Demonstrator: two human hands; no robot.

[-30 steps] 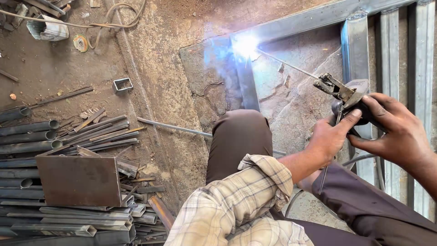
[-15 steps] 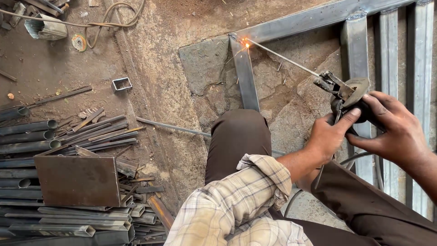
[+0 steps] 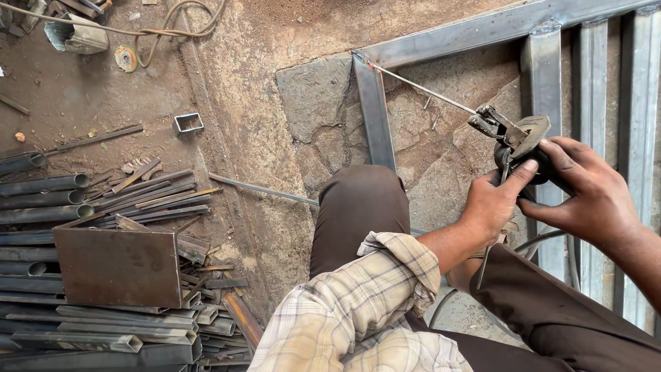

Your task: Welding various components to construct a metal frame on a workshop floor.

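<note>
Both of your hands close around the electrode holder [image 3: 513,141] in the head view: your left hand [image 3: 492,203] grips it from below with the thumb up against it, and your right hand [image 3: 585,193] wraps its handle from the right. From the holder, the welding rod [image 3: 420,86] runs up-left, its tip glowing at the corner joint of the steel frame [image 3: 375,117]. Left of your knee, scrap tubes [image 3: 82,207] and a rusty plate [image 3: 117,265] lie on the dirt.
</note>
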